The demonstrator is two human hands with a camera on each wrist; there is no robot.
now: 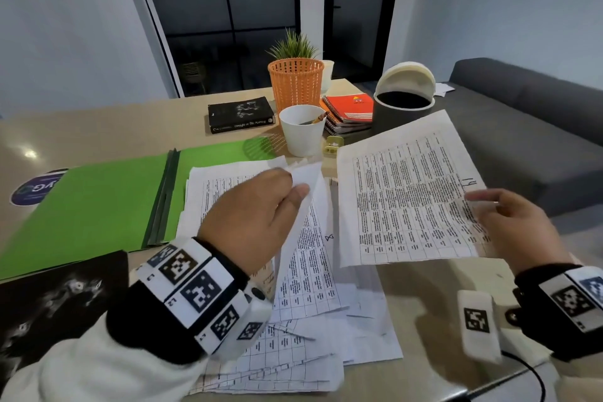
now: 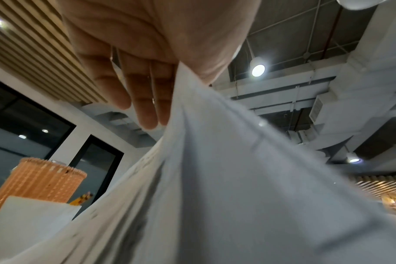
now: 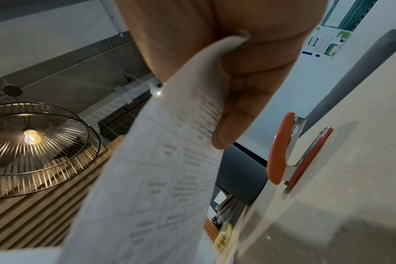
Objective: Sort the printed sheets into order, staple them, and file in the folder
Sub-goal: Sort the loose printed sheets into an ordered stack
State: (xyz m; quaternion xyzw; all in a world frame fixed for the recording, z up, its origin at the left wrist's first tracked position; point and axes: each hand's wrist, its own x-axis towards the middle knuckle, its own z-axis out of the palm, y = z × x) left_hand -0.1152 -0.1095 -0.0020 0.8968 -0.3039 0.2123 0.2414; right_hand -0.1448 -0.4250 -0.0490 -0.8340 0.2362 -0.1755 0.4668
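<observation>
An untidy pile of printed sheets (image 1: 313, 297) lies on the table in front of me. My left hand (image 1: 295, 183) pinches the corner of one sheet (image 1: 306, 206) between thumb and fingers and lifts it off the pile; in the left wrist view this sheet (image 2: 215, 178) hangs from the hand (image 2: 170, 85). My right hand (image 1: 479, 202) holds another printed sheet (image 1: 408, 199) by its right edge, above the table. The green folder (image 1: 98, 206) lies open at the left. An orange stapler (image 3: 289, 153) rests on the table in the right wrist view.
Behind the pile stand a white cup (image 1: 301, 130) with a pencil, an orange basket (image 1: 295, 85), a black book (image 1: 241, 114), stacked notebooks (image 1: 350, 111) and a lidded bin (image 1: 404, 101). A small yellowish item (image 1: 332, 145) sits by the cup. A grey sofa (image 1: 522, 140) lies to the right.
</observation>
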